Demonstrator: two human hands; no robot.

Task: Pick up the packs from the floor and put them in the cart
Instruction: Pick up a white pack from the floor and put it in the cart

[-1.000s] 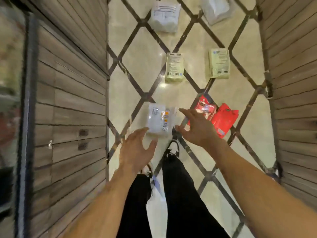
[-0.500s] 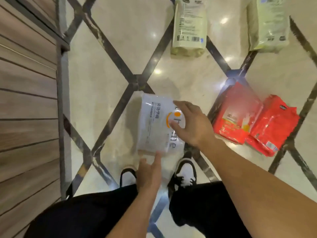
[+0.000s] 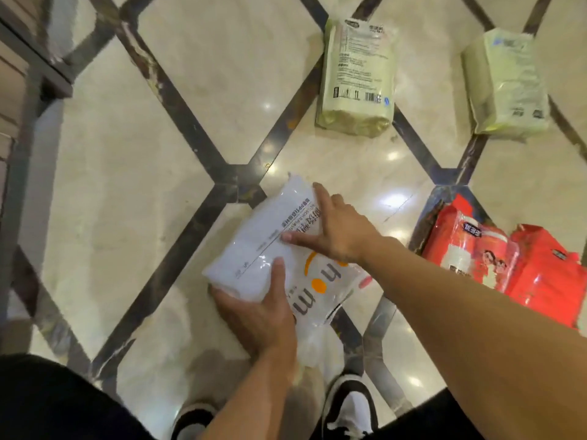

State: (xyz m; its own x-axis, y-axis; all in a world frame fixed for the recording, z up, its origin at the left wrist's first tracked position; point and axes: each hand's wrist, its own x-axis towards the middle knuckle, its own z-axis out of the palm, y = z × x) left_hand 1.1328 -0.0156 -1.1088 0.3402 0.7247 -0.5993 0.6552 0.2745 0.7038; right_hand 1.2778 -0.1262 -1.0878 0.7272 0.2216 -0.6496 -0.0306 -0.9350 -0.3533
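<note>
A white plastic pack [image 3: 257, 242] with orange lettering is tilted above the floor in front of my feet. My left hand [image 3: 263, 312] grips its near lower edge, thumb on top. My right hand [image 3: 336, 230] lies on its upper face with fingers spread, holding its far side. Two red packs [image 3: 470, 249] [image 3: 549, 281] lie side by side on the floor to the right. Two pale green packs [image 3: 355, 74] [image 3: 505, 81] lie farther ahead. No cart is in view.
The floor [image 3: 133, 166] is glossy cream marble with dark diagonal bands. A wood-panelled wall with a dark base [image 3: 19, 58] runs along the left. My black-and-white shoes [image 3: 349, 408] and black trousers [image 3: 57, 404] fill the bottom edge.
I have bent lower over the floor. My right hand reached the white pack first, then my left hand closed on its near edge, and the pack has tilted up and turned.
</note>
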